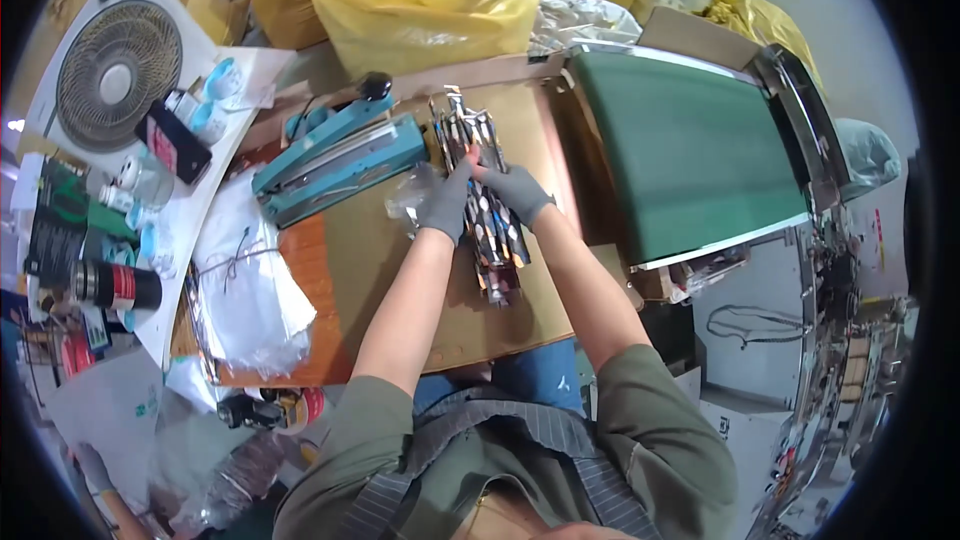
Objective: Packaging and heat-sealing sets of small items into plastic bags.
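A long heap of slim pieces [487,222], mostly dark with white and orange marks, lies on a cardboard sheet [375,285]; their exact kind is too small to tell. From the left, my grey-gloved left hand [447,202] reaches over the heap, its fingers closed near the middle. My right hand [513,194], also gloved, comes in from the right, and the fingertips of both hands meet over the pieces. Part of the fingers is hidden among the pieces. A crumpled clear plastic bag [408,194] lies next to my left hand.
A teal bag sealer [345,172] stands left of the heap. Clear plastic bags [250,300] are stacked farther left, beside a shelf with a fan [118,75] and a flask [115,285]. A green conveyor belt [690,150] runs at right; a filled yellow sack [425,20] stands behind. Another person's gloved hand [95,467] shows lower left.
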Demonstrator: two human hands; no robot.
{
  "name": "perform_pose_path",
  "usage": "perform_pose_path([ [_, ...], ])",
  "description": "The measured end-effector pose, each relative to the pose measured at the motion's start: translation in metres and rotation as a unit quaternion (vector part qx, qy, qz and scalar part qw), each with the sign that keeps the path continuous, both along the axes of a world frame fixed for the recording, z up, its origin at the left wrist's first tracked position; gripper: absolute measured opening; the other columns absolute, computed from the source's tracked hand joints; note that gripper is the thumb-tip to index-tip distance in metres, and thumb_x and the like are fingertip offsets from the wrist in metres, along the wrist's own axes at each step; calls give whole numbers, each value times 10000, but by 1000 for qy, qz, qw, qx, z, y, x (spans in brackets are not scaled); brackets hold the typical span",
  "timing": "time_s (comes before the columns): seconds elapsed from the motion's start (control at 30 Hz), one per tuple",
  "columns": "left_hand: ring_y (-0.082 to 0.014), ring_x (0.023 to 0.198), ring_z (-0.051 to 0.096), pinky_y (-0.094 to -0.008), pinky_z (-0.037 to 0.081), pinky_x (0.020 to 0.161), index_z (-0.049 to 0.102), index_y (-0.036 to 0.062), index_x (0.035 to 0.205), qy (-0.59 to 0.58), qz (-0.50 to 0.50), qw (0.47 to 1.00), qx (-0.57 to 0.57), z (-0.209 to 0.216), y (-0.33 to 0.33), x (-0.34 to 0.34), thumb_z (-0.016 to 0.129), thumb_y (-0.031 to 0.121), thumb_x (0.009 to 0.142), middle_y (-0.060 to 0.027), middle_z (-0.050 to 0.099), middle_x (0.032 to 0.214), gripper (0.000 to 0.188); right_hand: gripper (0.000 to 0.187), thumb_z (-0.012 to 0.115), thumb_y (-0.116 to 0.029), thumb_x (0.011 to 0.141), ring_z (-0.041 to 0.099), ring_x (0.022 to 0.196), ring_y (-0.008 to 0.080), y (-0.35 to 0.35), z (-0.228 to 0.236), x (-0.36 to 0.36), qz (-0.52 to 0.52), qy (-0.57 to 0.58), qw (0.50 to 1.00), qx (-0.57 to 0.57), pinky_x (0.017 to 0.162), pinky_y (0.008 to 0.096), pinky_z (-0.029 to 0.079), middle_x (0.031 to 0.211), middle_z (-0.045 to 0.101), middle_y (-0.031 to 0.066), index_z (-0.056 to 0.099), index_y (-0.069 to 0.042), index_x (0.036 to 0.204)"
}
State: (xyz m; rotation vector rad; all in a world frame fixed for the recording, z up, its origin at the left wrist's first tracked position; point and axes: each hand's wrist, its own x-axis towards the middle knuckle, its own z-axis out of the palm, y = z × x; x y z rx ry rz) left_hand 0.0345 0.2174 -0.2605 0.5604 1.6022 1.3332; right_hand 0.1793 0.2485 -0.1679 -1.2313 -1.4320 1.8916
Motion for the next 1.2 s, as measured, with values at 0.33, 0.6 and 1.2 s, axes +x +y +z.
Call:
perform_pose_path([
  [0.33, -176, 1084, 497, -312, 405, 935, 339, -8, 1319, 46, -167, 936, 308, 184, -111, 9, 856, 172, 555, -92, 508, 1206, 940, 611, 720, -188, 710, 530, 994, 148, -70, 79, 17, 69, 288, 939, 177, 881, 307, 430, 1111, 555, 70, 441, -8, 1222],
  [0.6, -186, 1105, 502, -307, 395, 953, 373, 8, 1300, 191, -214, 900, 327, 136, -166, -6, 831, 163, 577, -106, 484, 1265, 870, 981, 812, -75, 607, 547, 1008, 185, -133, 99, 1, 156, 309, 920, 183, 872, 320, 464, 1144, 530, 96, 229, -59, 1395],
  [1.2, -180, 718, 604, -270, 490, 662, 525, 45, 1144, -200, -79, 943, 254, 191, -289, -41, 532, 349, 887, -56, 615, 829, 398, 557, 649, -180, 681, 594, 713, 301, -201, 69, -25, 304, 310, 883, -180, 646, 397, 517, 758, 555, 125, 480, 2, 1179],
])
